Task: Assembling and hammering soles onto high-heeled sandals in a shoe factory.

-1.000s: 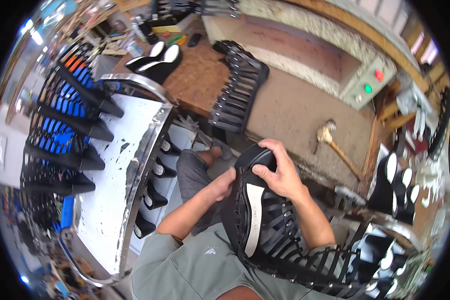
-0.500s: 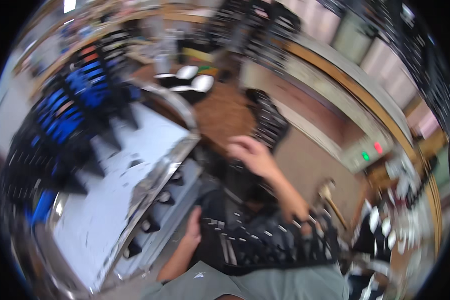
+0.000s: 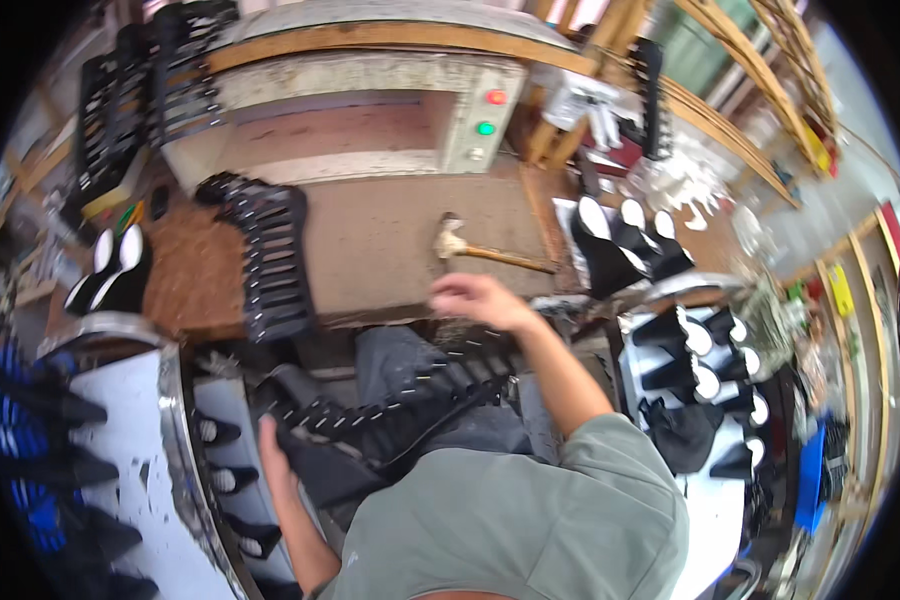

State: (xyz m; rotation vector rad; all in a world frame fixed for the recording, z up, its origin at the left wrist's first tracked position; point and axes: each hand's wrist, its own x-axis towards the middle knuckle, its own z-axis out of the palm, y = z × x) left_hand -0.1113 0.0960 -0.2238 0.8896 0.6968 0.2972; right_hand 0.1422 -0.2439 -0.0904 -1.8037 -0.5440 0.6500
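Our L hand (image 3: 277, 462) is at the wedge (image 3: 325, 478) of the strappy black boot (image 3: 410, 412) over our lap (image 3: 482, 432) (grip: can't tell); R hand (image 3: 478, 300) hangs empty above, fingers loosely bent. Upper & wedge look joined; what's left, unclear.

Matt black strappy boot (image 3: 395, 425), wooden hammer handle (image 3: 510, 260), matt cloth shirt (image 3: 490, 510).

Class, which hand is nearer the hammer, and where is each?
Right. The right hand is just below the hammer in the picture; the left hand is farther, lower left, at the black boot over the legs.
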